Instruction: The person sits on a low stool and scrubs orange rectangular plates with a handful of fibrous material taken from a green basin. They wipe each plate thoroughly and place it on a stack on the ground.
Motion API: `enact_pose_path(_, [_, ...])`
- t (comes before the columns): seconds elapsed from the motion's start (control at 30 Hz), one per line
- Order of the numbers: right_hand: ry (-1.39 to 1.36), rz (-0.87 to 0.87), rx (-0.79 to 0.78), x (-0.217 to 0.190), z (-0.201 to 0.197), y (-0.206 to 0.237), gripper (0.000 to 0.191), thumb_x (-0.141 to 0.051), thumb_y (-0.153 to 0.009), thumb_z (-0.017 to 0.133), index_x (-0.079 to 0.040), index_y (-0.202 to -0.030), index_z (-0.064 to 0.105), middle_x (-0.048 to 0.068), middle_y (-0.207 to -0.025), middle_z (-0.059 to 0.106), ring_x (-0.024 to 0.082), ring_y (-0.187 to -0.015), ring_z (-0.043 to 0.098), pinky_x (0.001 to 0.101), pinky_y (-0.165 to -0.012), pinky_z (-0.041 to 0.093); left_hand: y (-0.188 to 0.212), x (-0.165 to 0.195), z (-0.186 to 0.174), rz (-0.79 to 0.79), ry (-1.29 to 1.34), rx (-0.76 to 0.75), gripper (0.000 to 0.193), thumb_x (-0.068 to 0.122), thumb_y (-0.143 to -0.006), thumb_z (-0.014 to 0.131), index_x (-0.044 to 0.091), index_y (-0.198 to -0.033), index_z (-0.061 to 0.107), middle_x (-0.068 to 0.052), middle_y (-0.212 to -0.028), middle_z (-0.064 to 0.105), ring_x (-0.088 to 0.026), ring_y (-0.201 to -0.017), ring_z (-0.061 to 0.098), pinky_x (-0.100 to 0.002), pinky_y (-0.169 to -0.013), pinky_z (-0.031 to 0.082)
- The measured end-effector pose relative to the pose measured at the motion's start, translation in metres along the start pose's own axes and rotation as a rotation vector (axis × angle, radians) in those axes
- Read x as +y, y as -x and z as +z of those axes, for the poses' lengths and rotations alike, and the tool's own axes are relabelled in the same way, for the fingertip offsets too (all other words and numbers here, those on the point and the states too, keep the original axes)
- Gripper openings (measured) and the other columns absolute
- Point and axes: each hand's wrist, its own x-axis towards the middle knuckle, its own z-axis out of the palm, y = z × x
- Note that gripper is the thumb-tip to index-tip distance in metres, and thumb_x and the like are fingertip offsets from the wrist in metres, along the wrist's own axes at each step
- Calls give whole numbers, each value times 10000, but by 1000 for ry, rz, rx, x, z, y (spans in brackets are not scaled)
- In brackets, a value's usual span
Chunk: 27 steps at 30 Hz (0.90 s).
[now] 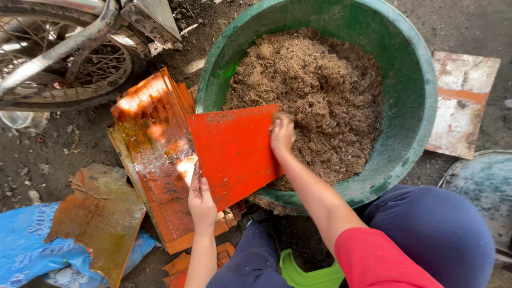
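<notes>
- The left hand grips the lower left edge of an orange-red square sheet, fingers closed on that edge; the sheet is tilted, its upper right part reaching over the rim of the big green basin
- The right hand rests at the sheet's right edge, fingers curled down into the brown fibrous mash; whether it pinches the sheet or only presses into the mash, I cannot tell
- The mash is heaped in the basin, chopped and straw-like, filling most of it; the basin stands on dark earth just in front of the person's knees
- Just left of the basin, under the held sheet, lies a stack of rusty orange sheets, fanned slightly; sunlight spots fall across it
- Further left a single worn brown sheet lies on a blue plastic sack
- A bicycle wheel stands at the upper left; a pale, rust-streaked panel lies flat on the ground right of the basin, apart from it
</notes>
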Motion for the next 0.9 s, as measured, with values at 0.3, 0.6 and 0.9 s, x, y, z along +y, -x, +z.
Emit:
enact_pose_path(0.3, [-202, -576, -183, -166, 33, 96, 361, -320, -1048, 526, -196, -1374, 620, 146, -1356, 615, 354, -1323, 490, 578, -1149, 192, -1, -6, 9, 19, 3, 41, 457, 177, -1072, 485, -30, -1480, 493, -129, -1490, 575, -201, -1364, 530, -328, -1147, 398])
enact_pose_path(0.6, [-56, -372, -11, -83, 20, -30, 338, -360, -1017, 543, -180, -1260, 693, 111, -1293, 672, 319, -1246, 581, 479, -1095, 353, -3, 9, 17, 46, 10, 19, 463, 165, -1058, 469, -30, -1477, 488, -112, -1505, 562, -185, -1397, 505, -328, -1158, 362])
enact_pose_path(0.9, [298, -371, -109, 2, -38, -30, 398, -325, -1071, 495, -202, -1441, 572, 295, -1397, 550, 489, -1246, 532, 518, -1031, 471, -3, 15, 27, 73, -17, -11, 471, 156, -1056, 478, -31, -1488, 467, -138, -1538, 525, -218, -1434, 469, -353, -1173, 337])
